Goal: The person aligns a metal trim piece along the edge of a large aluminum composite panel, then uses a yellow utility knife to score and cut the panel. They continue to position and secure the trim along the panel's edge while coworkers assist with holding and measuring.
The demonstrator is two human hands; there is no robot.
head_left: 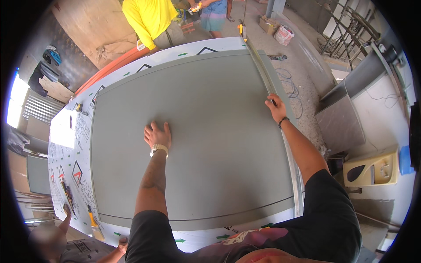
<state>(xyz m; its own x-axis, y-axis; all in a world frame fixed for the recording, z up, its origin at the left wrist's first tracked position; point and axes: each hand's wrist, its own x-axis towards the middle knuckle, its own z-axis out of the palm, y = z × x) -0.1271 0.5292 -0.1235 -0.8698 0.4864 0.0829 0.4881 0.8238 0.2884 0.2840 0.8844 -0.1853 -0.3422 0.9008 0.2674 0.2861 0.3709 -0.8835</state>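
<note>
A large grey panel [210, 131] lies flat in front of me, with a dark line running along its near edge. My left hand [157, 135] rests palm down on its left-middle part, fingers apart and holding nothing. Along the panel's right side runs a long metal straightedge bar [295, 184]. My right hand [276, 109] is closed at this bar around a small dark tool [273, 102], mostly hidden by the fingers. An orange-and-black clamp [242, 31] sits at the bar's far end. Under the panel lies a white film-covered sheet [66, 149] printed with green arrows.
Beyond the far edge stand a person in yellow [151, 19] and another in blue shorts [213, 17]. A third person's hand [123, 245] is at the near left edge. A yellow-handled tool [93, 219] lies on the white sheet. Cable [289, 85] loops across the floor at right.
</note>
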